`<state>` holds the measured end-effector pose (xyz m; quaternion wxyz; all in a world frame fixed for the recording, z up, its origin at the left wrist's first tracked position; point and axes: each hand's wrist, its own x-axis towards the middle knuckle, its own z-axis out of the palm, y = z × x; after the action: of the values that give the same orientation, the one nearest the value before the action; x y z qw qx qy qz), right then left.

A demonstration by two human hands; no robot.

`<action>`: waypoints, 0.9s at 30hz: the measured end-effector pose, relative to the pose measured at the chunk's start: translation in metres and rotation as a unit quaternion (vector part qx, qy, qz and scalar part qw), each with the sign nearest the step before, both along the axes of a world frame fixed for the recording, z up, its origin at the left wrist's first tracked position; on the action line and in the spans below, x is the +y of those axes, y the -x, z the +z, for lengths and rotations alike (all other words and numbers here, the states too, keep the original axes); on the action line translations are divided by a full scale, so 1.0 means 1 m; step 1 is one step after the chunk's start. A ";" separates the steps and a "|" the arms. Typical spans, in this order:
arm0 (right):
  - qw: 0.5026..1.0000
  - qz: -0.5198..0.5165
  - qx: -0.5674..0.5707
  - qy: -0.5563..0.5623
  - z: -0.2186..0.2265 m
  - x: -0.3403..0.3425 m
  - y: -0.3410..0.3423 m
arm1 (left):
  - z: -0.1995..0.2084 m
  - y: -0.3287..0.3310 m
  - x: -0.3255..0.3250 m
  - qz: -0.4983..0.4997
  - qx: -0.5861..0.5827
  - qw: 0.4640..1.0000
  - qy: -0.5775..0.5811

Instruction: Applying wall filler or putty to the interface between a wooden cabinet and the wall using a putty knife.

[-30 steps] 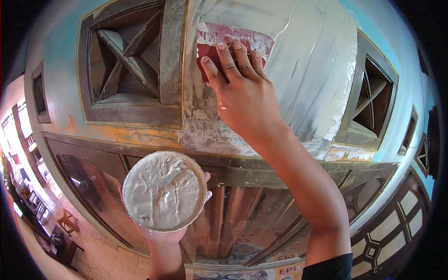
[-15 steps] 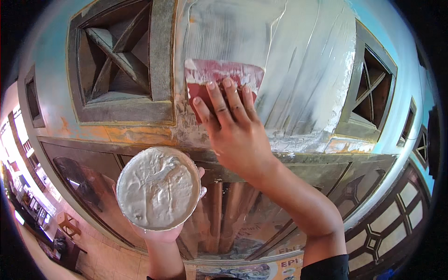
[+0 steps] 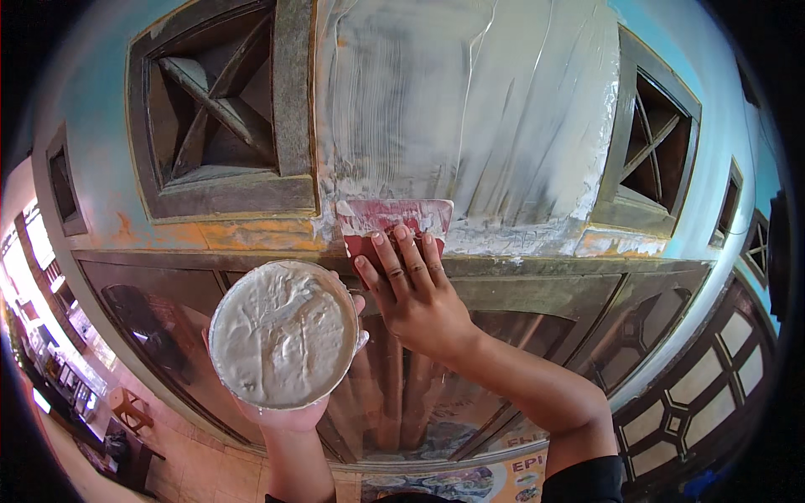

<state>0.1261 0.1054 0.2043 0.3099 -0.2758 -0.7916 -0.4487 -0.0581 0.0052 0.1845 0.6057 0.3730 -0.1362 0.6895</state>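
Note:
My right hand [image 3: 412, 289] presses a red flat scraper [image 3: 392, 223] against the wall, at the lower edge of a broad patch of wet white putty [image 3: 474, 117]. The scraper's blade is smeared with white putty. My left hand [image 3: 289, 411] holds up a round bowl [image 3: 283, 334] full of white putty, just left of my right hand and level with the wooden frame below the patch.
A wooden vent with crossed slats [image 3: 218, 109] sits left of the patch and another vent [image 3: 654, 147] right of it. A brown wooden frame with glass panes [image 3: 520, 293] runs below. The wall is blue with peeling orange patches [image 3: 251, 236].
My right hand has dragged the scraper down the wall from the top of the putty patch to its lower edge. The bowl in my left hand stayed about level.

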 end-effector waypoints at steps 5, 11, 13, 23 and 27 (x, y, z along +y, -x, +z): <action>0.997 0.032 -0.005 0.075 -0.004 -0.024 -0.011 | 0.005 -0.002 -0.008 0.014 0.001 0.999 0.034; 0.985 0.111 -0.013 0.129 -0.005 -0.062 -0.055 | -0.005 0.002 -0.006 0.000 0.020 1.000 0.014; 0.967 0.145 0.055 0.202 -0.004 -0.077 -0.081 | -0.005 -0.002 -0.003 -0.005 0.024 1.000 -0.001; 0.641 0.206 0.604 0.426 -0.053 -0.101 -0.161 | -0.056 -0.053 0.010 -0.141 0.023 0.984 0.105; 0.491 0.280 0.665 0.489 -0.065 -0.113 -0.185 | -0.095 -0.088 0.012 -0.142 0.028 0.961 0.236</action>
<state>0.3108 -0.0079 0.1392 0.6690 -0.3639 -0.4788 0.4368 0.0300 0.0170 0.0897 0.7716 0.2154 -0.0045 0.5985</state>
